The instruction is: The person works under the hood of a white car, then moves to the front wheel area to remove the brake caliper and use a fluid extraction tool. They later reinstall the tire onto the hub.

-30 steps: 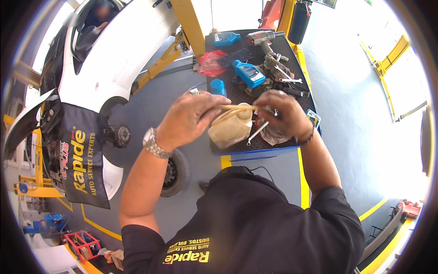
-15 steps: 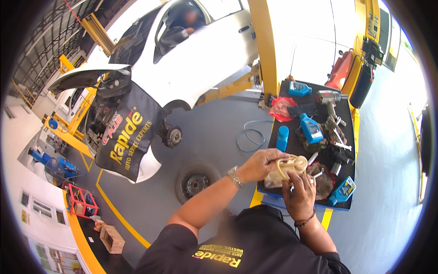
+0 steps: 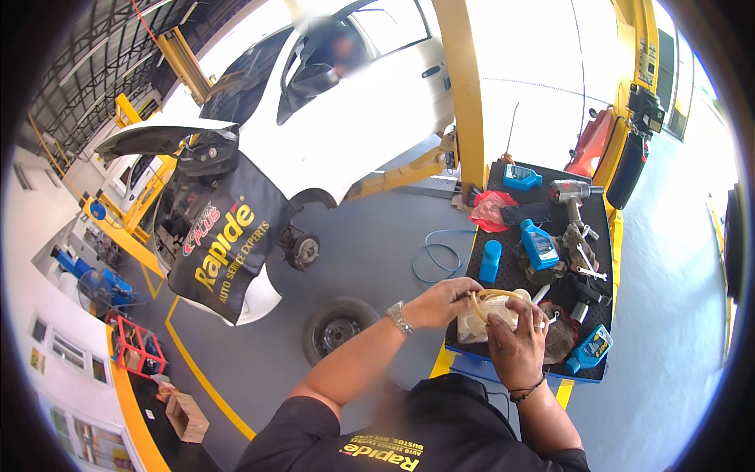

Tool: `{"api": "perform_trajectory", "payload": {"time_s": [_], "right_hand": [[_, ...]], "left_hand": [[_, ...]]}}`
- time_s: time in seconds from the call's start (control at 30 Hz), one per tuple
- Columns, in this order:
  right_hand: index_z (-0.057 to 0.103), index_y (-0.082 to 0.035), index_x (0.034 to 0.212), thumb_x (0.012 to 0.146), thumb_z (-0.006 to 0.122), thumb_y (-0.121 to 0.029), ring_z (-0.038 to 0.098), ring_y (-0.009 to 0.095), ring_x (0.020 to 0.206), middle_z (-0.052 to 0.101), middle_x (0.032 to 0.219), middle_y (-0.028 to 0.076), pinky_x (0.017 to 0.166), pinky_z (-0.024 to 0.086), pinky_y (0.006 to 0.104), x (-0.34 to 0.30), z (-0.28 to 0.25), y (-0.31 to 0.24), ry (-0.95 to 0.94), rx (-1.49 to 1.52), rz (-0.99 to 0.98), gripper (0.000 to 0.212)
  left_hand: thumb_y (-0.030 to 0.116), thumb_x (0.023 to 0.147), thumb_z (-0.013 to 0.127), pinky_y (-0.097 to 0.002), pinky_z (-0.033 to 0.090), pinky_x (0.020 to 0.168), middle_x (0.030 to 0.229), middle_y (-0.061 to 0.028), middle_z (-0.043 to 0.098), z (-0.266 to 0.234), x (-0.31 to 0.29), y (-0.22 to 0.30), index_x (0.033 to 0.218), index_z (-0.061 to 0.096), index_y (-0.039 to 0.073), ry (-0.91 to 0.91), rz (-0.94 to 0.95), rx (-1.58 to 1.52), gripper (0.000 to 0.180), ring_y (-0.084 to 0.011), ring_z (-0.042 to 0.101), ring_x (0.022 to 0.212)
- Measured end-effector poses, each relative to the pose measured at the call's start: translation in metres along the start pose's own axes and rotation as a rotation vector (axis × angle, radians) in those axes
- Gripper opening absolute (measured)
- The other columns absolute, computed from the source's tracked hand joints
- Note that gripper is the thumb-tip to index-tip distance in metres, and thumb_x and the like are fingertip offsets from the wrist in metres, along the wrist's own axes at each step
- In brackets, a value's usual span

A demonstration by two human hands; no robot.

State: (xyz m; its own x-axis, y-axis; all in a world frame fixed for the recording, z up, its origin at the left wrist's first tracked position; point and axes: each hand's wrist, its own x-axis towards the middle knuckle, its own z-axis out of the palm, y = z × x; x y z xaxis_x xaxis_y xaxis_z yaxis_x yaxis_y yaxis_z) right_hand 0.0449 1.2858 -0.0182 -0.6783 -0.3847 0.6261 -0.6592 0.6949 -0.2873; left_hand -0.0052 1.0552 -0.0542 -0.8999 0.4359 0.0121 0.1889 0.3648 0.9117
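A translucent, yellowish plastic bottle with a looped amber hose is between my hands at the tool cart's near left corner. My left hand, a metal watch at its wrist, pinches the hose at the bottle's upper left. The fingers of my right hand are bent round the bottle's right side and hide part of its top. Close beyond the bottle stands a blue bottle. A dark, dirty rag lies just right of my right hand.
The black-topped cart carries more blue bottles, an impact wrench, wrenches and a red cloth. A wheel lies on the floor. The white car, hood raised and a person inside, stands beyond, beside a yellow lift post.
The cart and car sit slightly lower in view. My right hand has shifted a little over the bottle's top, and the hose loop now lies flatter. My left hand still pinches the hose.
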Motion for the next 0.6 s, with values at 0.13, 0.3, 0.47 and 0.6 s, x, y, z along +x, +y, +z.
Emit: {"api": "perform_trajectory", "payload": {"time_s": [0.13,0.3,0.47,0.6], "right_hand": [[0.070,-0.015,0.097,0.075,0.075,-0.013,0.052,0.033,0.119,0.053,0.126,0.011,0.100,0.040,0.0498,0.009,0.005,-0.002,0.041,-0.040,-0.033,0.023],[0.069,-0.014,0.092,0.074,0.076,-0.013,0.051,0.033,0.122,0.053,0.130,0.011,0.104,0.038,0.0510,0.012,0.004,-0.005,0.020,-0.093,-0.029,0.020],[0.069,-0.012,0.090,0.075,0.076,-0.014,0.051,0.032,0.125,0.053,0.132,0.012,0.109,0.036,0.0530,0.014,0.006,-0.004,-0.017,-0.075,-0.004,0.017],[0.067,-0.010,0.093,0.077,0.075,-0.012,0.055,0.030,0.119,0.056,0.125,0.010,0.107,0.037,0.0539,0.016,0.010,-0.001,-0.004,-0.047,-0.028,0.018]], "left_hand": [[0.018,0.103,0.056,-0.0313,0.049,0.099,0.118,-0.0084,0.064,0.007,0.008,-0.007,0.128,0.056,0.000,0.049,0.019,-0.340,0.031,-0.0151,0.061,0.110],[0.011,0.101,0.059,-0.0342,0.054,0.099,0.116,-0.0131,0.067,0.010,0.013,-0.014,0.122,0.059,-0.002,0.162,-0.077,-0.807,0.025,-0.0222,0.068,0.108],[-0.001,0.093,0.067,-0.0350,0.056,0.097,0.120,-0.0101,0.065,0.014,0.017,-0.015,0.115,0.067,0.000,0.206,-0.019,-1.116,0.023,-0.0237,0.067,0.111],[-0.002,0.091,0.068,-0.0344,0.056,0.094,0.127,-0.0072,0.062,0.005,0.010,-0.025,0.117,0.068,0.003,0.282,0.201,-0.352,0.027,-0.0213,0.064,0.115]]}}
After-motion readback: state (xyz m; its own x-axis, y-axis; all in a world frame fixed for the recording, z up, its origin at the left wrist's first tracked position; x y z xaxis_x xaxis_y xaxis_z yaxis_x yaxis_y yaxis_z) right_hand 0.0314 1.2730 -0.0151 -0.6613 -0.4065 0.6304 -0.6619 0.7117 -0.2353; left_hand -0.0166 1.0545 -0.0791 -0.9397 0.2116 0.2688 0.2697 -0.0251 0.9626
